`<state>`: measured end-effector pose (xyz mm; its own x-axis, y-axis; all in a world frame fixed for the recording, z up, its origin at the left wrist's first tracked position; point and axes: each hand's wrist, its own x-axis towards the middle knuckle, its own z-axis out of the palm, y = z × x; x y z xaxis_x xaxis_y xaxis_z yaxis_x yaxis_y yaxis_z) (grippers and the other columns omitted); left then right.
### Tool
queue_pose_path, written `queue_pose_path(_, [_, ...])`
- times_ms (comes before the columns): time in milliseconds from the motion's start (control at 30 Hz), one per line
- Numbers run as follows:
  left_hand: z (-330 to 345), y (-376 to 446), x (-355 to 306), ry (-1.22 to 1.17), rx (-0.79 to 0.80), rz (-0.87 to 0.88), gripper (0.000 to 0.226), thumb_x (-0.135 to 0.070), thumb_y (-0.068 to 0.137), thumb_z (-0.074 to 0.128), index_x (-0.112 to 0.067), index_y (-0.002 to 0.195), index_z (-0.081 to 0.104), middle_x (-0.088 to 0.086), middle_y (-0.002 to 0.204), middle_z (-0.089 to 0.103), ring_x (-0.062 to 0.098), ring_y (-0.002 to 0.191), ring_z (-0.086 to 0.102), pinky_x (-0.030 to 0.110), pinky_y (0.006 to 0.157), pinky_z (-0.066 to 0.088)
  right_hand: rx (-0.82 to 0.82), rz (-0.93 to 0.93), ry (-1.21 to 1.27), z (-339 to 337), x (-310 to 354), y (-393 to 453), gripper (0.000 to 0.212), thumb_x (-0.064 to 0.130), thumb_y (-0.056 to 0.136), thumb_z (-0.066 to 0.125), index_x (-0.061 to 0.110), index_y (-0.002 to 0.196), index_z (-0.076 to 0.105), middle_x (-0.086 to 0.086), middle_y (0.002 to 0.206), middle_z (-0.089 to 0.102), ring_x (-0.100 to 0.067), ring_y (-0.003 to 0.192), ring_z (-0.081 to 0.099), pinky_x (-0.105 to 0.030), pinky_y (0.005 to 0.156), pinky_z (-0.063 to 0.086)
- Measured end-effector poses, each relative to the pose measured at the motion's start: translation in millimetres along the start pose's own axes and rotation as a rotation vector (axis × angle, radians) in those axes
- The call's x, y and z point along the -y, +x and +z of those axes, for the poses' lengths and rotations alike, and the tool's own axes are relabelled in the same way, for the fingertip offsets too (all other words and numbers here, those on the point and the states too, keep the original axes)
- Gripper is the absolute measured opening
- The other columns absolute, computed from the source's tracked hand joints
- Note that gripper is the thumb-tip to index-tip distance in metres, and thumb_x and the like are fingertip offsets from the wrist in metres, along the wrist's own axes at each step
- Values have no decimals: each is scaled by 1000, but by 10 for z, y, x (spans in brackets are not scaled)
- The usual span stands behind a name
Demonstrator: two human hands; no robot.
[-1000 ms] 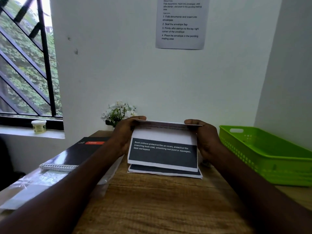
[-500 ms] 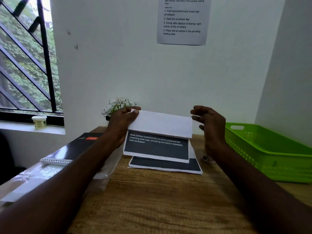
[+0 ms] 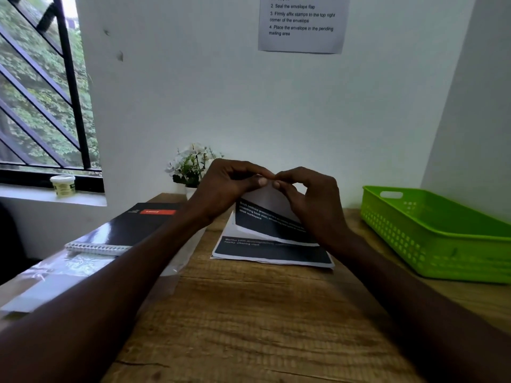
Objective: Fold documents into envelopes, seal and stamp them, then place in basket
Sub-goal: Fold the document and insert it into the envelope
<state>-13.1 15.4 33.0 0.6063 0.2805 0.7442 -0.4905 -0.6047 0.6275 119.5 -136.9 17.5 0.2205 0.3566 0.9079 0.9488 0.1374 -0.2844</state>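
A wide wooden desk with visible grain (image 3: 249, 313) fills the lower view; at its right edge sits a lime-green perforated plastic basket (image 3: 431, 236), well apart from the papers; on the left lies a black spiral-bound notebook with a red label (image 3: 124, 230) beside a clear plastic sleeve (image 3: 55, 275); a second printed sheet with a dark band (image 3: 272, 251) lies flat near the desk's middle; just above it the folded white document with a dark printed panel (image 3: 265, 217) is held raised, tilted; the left hand (image 3: 229, 186) and right hand (image 3: 309, 197) both pinch its top fold, fingertips meeting; a small white-flowered potted plant (image 3: 190, 164) stands behind them.
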Motion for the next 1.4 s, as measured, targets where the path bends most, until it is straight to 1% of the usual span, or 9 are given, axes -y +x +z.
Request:
queue_pose_path(133, [78, -24, 13, -4, -57, 2, 15, -5, 88, 77, 0, 102, 79, 9, 97, 80, 26, 94, 76, 33, 83, 61, -12, -13, -5, -6, 33, 12, 7, 19, 90, 75, 20, 94, 81, 11, 90, 77, -2, 85, 71, -25, 79, 54])
queue_pose_path(233, [81, -14, 25, -39, -77, -13, 11, -6, 87, 79, 1, 95, 79, 13, 94, 79, 30, 92, 76, 40, 85, 62, -15, -48, -81, 8, 32, 30, 9, 26, 91, 72, 24, 93, 80, 13, 91, 77, -3, 84, 70, -38, 80, 55])
queue_pose_path(333, [40, 15, 31, -68, -131, -59, 5, -5, 85, 80, -7, 89, 80, 9, 90, 79, 21, 88, 74, 36, 83, 59, -37, -21, -155, -10, -22, 43, 8, 30, 91, 70, 29, 88, 78, 16, 90, 77, -5, 84, 70, -46, 80, 54])
queue_pose_path(533, [-136, 64, 51, -200, -283, -158, 9, -4, 84, 78, -10, 90, 79, 3, 88, 77, 14, 86, 69, 24, 76, 54, -104, 109, -299, -132, -231, 45, 6, 30, 88, 72, 31, 85, 77, 14, 89, 77, -14, 84, 72, -51, 86, 53])
queue_pose_path(867, [-238, 54, 113, -286, -419, -276, 7, -7, 83, 79, -9, 90, 79, 4, 85, 74, 18, 82, 68, 32, 77, 56, -189, 420, -454, -221, -293, 26, 13, 19, 94, 62, 27, 93, 72, 3, 102, 73, -27, 97, 68, -49, 93, 47])
queue_pose_path(967, [-211, 39, 74, -21, -424, -128, 8, -7, 86, 79, -7, 94, 79, -2, 85, 77, 7, 80, 70, 20, 72, 54, -189, 278, -432, -193, -282, 39, 21, 31, 96, 57, 25, 110, 71, 0, 114, 71, -29, 103, 67, -50, 91, 47])
queue_pose_path(1067, [-54, 25, -3, 168, -293, 23, 5, -9, 88, 78, -11, 91, 81, -3, 86, 79, 11, 85, 74, 25, 76, 57, -33, 6, -360, -91, -183, 40, 33, 45, 96, 59, 25, 120, 70, 6, 123, 68, -22, 111, 65, -48, 90, 49])
queue_pose_path(1167, [115, 6, -49, 221, -159, 106, 5, -8, 88, 78, -10, 90, 82, -2, 85, 79, 16, 84, 76, 30, 77, 60, 37, -160, -285, 15, -107, 39, 25, 40, 94, 69, 24, 112, 77, 8, 121, 71, -15, 109, 66, -45, 87, 51])
queue_pose_path(1400, [64, 41, -49, 24, -240, 21, 13, -13, 98, 68, -12, 94, 80, 1, 95, 80, 12, 91, 72, 27, 80, 55, -46, -81, -160, -62, -157, 68, 9, 27, 91, 72, 24, 92, 80, 12, 92, 77, -10, 84, 70, -44, 79, 54])
